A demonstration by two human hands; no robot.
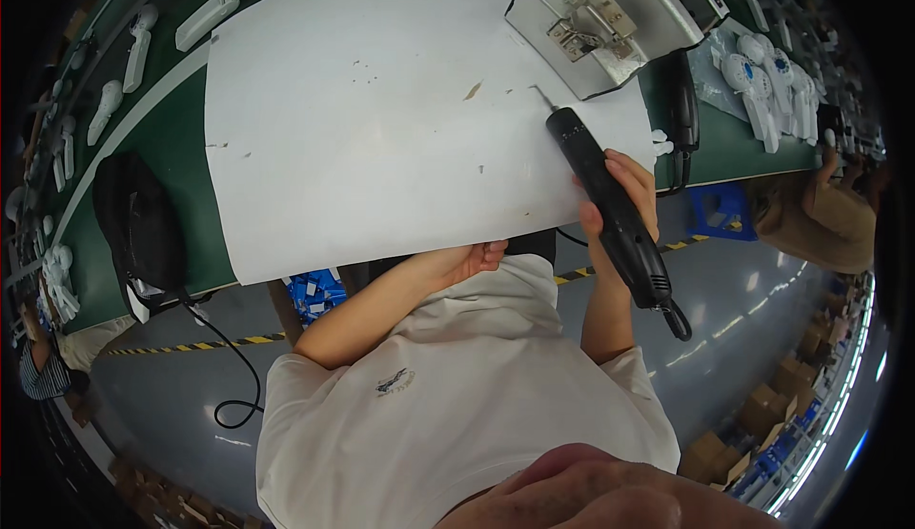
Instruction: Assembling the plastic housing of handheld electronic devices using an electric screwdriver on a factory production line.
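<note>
My right hand (634,184) is wrapped round a black electric screwdriver (610,205). Its thin bit points up and left over the white sheet (353,157), just short of a metal box fixture (658,14). The screwdriver's looped tail end hangs toward me, beyond the table edge. My left hand (474,260) rests at the near edge of the sheet, close to my shirt. Its fingers are curled in, and nothing shows in them. Inside the fixture sits a small metal clamp or hinge mechanism (593,26). Small dark specks and scraps lie on the sheet.
White handheld devices with round heads lie along the far left (214,14) and in a pile (758,91) at right. A black pouch-like object (138,224) sits on the green table at left. Another black tool (683,105) is beside the fixture. Blue crates stand below.
</note>
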